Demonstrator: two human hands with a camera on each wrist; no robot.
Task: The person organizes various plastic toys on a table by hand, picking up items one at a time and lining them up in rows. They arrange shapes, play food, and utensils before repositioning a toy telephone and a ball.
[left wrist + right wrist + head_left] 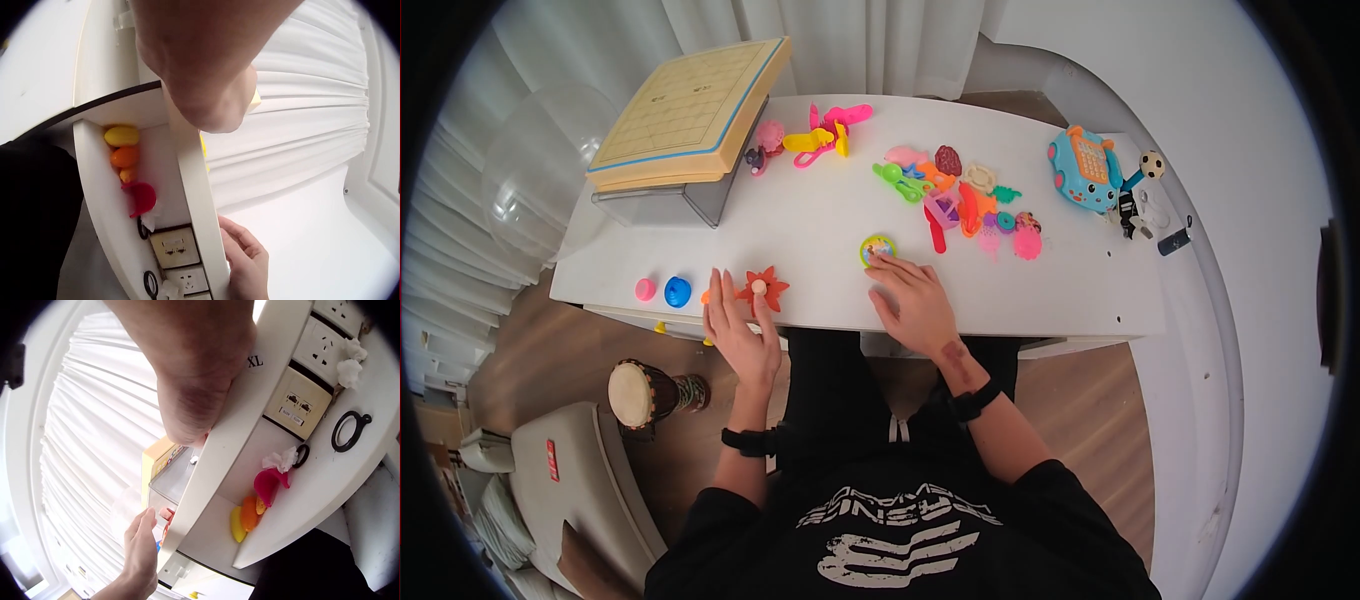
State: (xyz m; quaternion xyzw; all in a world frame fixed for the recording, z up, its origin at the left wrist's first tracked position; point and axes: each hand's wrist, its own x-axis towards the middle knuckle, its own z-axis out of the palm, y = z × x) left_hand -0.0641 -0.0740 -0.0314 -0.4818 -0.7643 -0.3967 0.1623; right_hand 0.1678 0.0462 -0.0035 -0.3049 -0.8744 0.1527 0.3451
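My left hand is over the front edge of the white table, its fingers straight and pointing away from the body. Right beside its thumb lies an orange star-shaped piece with a pale round knob in the middle. Part of a small orange thing shows at the left of the fingers. The right hand rests its loosely extended fingers on the near edge of a small round toy with a green-yellow rim and a printed face. In the right wrist view, the left hand shows straight fingers.
A blue round pot-like toy and a pink cap lie at the left. Several colourful plastic toys spread behind the right hand. A toy phone stands far right, a board-topped box back left. An open compartment under the tabletop holds toy fruit.
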